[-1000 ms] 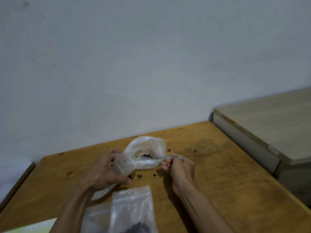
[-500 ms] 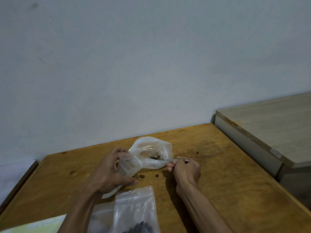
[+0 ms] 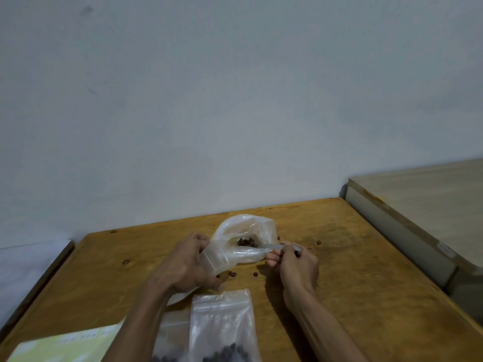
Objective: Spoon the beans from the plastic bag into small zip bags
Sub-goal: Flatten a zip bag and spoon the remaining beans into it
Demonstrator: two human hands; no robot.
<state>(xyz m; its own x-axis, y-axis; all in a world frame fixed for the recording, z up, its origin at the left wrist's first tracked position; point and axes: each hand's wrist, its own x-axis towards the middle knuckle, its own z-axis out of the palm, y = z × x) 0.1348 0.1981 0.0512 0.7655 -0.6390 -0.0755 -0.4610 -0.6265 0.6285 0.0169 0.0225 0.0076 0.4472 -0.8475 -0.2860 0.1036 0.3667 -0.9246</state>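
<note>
A clear plastic bag [image 3: 244,227] lies open on the wooden table [image 3: 352,257], with a few dark beans [image 3: 247,242] inside. My left hand [image 3: 184,265] grips a small clear zip bag [image 3: 213,259] beside the plastic bag's mouth. My right hand [image 3: 295,265] pinches the handle of a metal spoon [image 3: 271,247], whose bowl reaches into the plastic bag. Two small zip bags holding beans [image 3: 222,325] lie at the near edge between my arms.
Several loose beans [image 3: 232,274] are scattered on the table near my hands, one more [image 3: 318,241] farther right. A pale green sheet [image 3: 62,346] lies at the near left. A lighter, higher tabletop [image 3: 418,205] adjoins on the right. A wall stands behind.
The spoon's bowl has gone deeper into the plastic bag. Both hands stay at the bag with the same holds; the camera has shifted slightly.
</note>
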